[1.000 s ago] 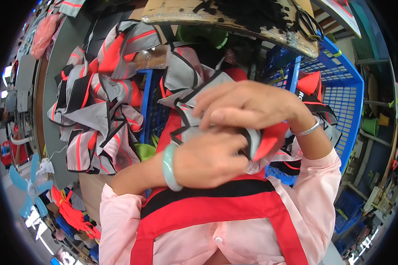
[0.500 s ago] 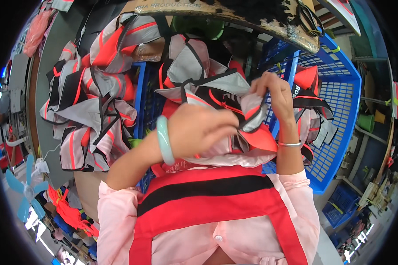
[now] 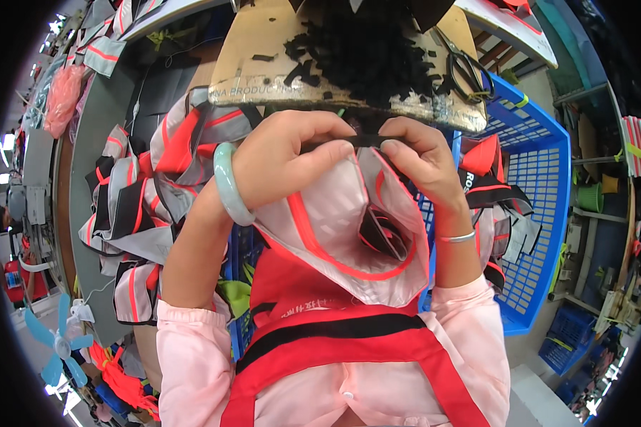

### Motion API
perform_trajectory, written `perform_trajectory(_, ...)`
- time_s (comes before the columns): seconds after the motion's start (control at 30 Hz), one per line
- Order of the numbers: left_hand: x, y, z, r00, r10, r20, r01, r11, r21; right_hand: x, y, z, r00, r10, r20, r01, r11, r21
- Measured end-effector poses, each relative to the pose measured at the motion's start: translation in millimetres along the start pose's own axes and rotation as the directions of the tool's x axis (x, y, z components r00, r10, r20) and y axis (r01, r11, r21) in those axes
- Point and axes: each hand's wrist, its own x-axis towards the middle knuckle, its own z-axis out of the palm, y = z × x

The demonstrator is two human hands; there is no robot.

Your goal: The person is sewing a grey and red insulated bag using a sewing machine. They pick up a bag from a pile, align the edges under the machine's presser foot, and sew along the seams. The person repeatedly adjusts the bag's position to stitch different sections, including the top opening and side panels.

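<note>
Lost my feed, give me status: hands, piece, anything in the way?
Left hand and right hand both pinching black strip on pale garment piece. Held open over blue basket. Nothing blocking.

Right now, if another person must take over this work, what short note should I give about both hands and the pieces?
Left hand: closed on the top edge of the pink fabric piece, on a black strip.
Right hand: pinches the same edge from the other side.
The piece hangs open like a pocket, orange trim showing, in front of the red apron.
Done or left: cannot tell; a pile of grey and red pieces lies to the left, more in the blue basket to the right. Scissors lie on the board above.
</note>
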Motion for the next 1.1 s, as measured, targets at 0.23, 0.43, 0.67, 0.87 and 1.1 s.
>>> perform_trajectory(0.23, 37.0, 1.2, -36.5, 0.988, 0.047, -0.148, -0.030, 0.993, 0.114, 41.2, -7.3, 6.0, 0.952, 0.010, -0.306, -0.007, 1.000, 0.012)
perform_trajectory(0.43, 64.0, 2.0, -67.2, 0.987, -0.081, -0.142, 0.075, 0.996, -0.046, 68.9, -17.6, 7.3, 0.942, 0.058, -0.330, -0.012, 0.990, 0.140)
perform_trajectory(0.67, 89.9, -22.6, -78.6, 0.970, -0.170, -0.174, 0.096, 0.925, -0.367, 91.8, -16.2, 2.3, 0.945, 0.112, -0.307, -0.037, 0.970, 0.240)
perform_trajectory(0.87, 103.1, -21.1, -85.3, 0.969, -0.221, -0.114, 0.135, 0.851, -0.508, 101.0, -16.6, 1.6, 0.935, 0.161, -0.317, -0.047, 0.940, 0.339)
perform_trajectory(1.1, 109.0, -24.7, -87.8, 0.971, -0.197, -0.132, 0.103, 0.851, -0.515, 105.2, -11.9, 2.8, 0.933, 0.136, -0.333, 0.004, 0.922, 0.388)
